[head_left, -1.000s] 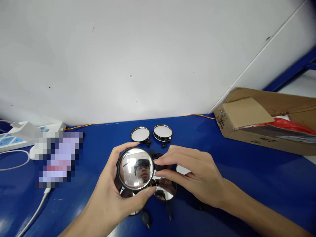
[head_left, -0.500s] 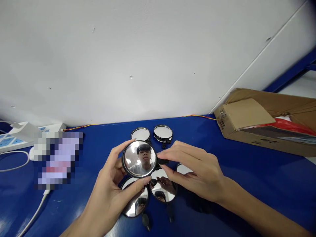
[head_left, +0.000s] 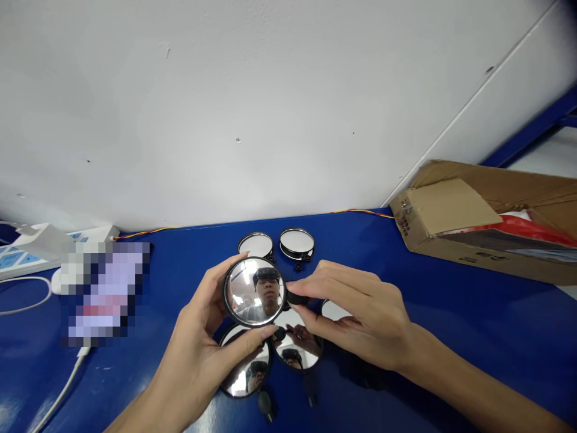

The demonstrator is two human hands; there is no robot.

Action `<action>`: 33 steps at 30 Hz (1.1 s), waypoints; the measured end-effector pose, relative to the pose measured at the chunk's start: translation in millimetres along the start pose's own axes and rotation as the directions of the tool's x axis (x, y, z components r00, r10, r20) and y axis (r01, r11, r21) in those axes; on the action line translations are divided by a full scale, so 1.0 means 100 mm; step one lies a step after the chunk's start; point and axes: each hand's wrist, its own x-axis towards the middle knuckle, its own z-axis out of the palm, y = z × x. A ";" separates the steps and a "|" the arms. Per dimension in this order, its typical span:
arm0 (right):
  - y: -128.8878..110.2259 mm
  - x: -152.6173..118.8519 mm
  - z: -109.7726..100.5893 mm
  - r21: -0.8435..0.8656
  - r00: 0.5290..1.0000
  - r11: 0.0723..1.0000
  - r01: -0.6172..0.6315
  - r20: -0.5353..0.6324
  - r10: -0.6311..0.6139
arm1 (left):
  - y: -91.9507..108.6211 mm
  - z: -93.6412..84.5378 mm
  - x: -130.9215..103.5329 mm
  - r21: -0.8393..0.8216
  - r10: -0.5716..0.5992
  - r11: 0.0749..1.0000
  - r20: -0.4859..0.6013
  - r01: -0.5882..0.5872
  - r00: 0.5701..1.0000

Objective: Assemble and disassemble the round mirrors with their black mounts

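Note:
A round convex mirror point(head_left: 246, 304) with a black rim is held up over the table, its reflecting face towards me. My left hand point(head_left: 202, 340) grips it by the rim, thumb below and fingers at the upper left and behind. On its right side, my right hand point(head_left: 365, 313) pinches the mirror's short black stem point(head_left: 297, 298) between thumb and fingers. Two similar mirrors lie just beneath, one at the left point(head_left: 243, 376) and one at the right point(head_left: 300, 352), with black stems pointing towards me. Another mirror point(head_left: 332, 310) is partly hidden by my right hand.
Farther back on the blue table point(head_left: 189, 243) lie two more round mirrors, the left one point(head_left: 255, 244) and the right one point(head_left: 296, 242). An open cardboard box point(head_left: 455, 207) stands at right. A pixelated phone-like object point(head_left: 110, 282), white cable and power strip point(head_left: 101, 233) are at left.
The held mirror is turned slightly, so the reflection in it has shifted a little to the right. Both hands keep their hold almost in place.

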 end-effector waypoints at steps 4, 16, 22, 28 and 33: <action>-0.02 0.01 0.01 -0.021 0.999 1.000 0.019 -0.031 -0.020 | 0.01 0.02 -0.01 0.080 0.110 0.991 -0.088 -0.103 0.990; -0.09 -0.07 0.04 -0.086 0.991 0.988 0.132 0.008 -0.131 | -0.01 0.00 -0.09 0.417 0.274 0.891 -0.182 -0.178 0.945; -0.13 -0.09 -0.01 -0.101 0.984 0.980 0.169 0.076 -0.162 | 0.02 0.00 -0.09 0.474 0.303 0.856 -0.143 -0.204 0.942; -0.07 -0.03 -0.10 0.198 0.997 0.977 0.079 -0.007 -0.079 | 0.01 0.03 -0.07 0.414 0.293 0.865 0.042 -0.283 0.955; 0.08 0.01 -0.18 0.234 0.993 0.970 -0.060 -0.084 0.082 | 0.01 0.04 -0.09 0.375 0.213 0.875 0.270 -0.306 0.939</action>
